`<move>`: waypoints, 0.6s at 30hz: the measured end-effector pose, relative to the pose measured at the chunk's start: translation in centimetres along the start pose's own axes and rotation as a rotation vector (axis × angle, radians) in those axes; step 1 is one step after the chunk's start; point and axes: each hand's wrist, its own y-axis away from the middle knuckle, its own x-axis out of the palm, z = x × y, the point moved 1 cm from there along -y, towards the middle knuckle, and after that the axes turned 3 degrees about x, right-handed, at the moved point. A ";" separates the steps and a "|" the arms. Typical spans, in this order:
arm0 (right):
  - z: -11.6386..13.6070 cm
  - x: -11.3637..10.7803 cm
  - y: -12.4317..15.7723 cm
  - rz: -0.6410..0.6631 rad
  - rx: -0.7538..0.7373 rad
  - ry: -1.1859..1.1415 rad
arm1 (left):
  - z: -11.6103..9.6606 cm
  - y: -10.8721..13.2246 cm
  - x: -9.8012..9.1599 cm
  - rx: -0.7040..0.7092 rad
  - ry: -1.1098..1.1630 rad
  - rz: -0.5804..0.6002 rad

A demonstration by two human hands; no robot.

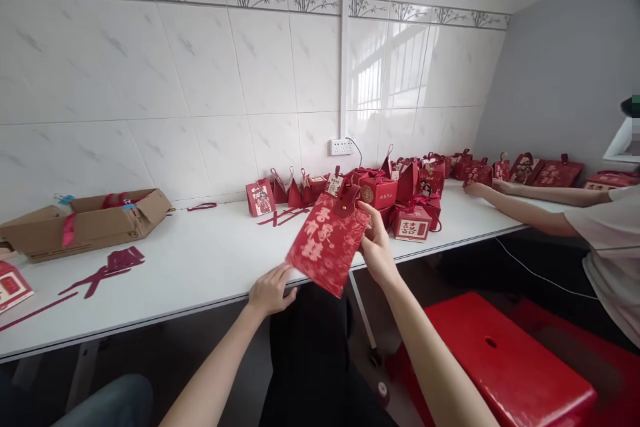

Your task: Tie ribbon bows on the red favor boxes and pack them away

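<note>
My right hand [377, 247] grips a red gift box [330, 237] along its right side, fingers closed near the top. Pale pink characters, a gold stud and a dark red ribbon loop mark the box, which tilts over the front edge of the white table [200, 280]. My left hand [271, 290] rests on that edge with its thumb apart, close to the lower left corner of the box; whether it touches the box I cannot tell. Behind the held box stand several red gift boxes [379, 193], and a small printed one [261, 198] is to their left.
An open cardboard box [100, 230] holding ribbons lies at the left, with loose dark red ribbons [113, 270] before it. A co-worker's hand [477, 193] handles red boxes at the right. A red stool [510, 353] stands below. A socket strip [342, 147] is on the wall.
</note>
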 end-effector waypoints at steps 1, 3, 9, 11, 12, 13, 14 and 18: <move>0.6 -0.3 0.9 0.020 0.040 -0.032 | -0.1 0.0 -0.1 -0.017 0.029 0.006; 1.5 -0.6 2.6 0.047 0.091 -0.092 | -0.2 -0.3 -0.2 -0.064 0.097 0.010; 3.1 -1.0 6.0 0.129 0.156 -0.141 | -2.4 -3.1 -3.1 -0.217 0.379 -0.006; 3.3 -1.1 6.6 0.159 0.173 -0.107 | -4.8 -4.3 -5.3 -0.186 0.544 0.019; 3.4 -1.1 6.8 0.169 0.179 -0.089 | -6.3 -4.8 -6.6 -0.154 0.789 0.033; 3.5 -1.1 6.9 0.177 0.184 -0.074 | -7.8 -5.3 -7.9 -0.111 0.985 0.066; 3.5 -1.1 6.9 0.183 0.188 -0.061 | -9.4 -5.7 -9.1 -0.085 1.087 0.094; 3.3 -1.1 6.1 0.183 0.216 -0.019 | -13.3 -7.6 -11.6 -0.172 1.092 0.154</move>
